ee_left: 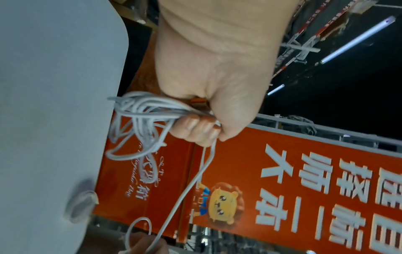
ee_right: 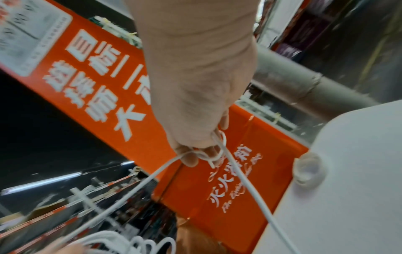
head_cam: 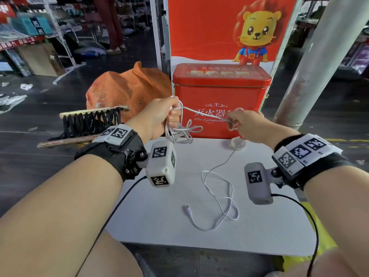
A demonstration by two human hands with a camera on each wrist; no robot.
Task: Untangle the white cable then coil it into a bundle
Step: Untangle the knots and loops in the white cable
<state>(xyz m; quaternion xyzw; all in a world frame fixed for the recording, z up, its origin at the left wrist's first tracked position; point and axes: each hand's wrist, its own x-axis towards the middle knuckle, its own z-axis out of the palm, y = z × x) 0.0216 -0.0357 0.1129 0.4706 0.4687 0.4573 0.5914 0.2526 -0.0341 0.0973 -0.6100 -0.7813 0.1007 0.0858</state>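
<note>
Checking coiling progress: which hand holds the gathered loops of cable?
The left hand: it grips the looped bunch of white cable. The right hand pinches only a single strand.

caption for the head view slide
Left hand grips coiled white cable while right hand pinches the loose strand.

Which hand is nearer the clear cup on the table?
Right. The right hand is raised just above the cup; the left hand is farther off to the cup's left, gripping the cable.
</note>
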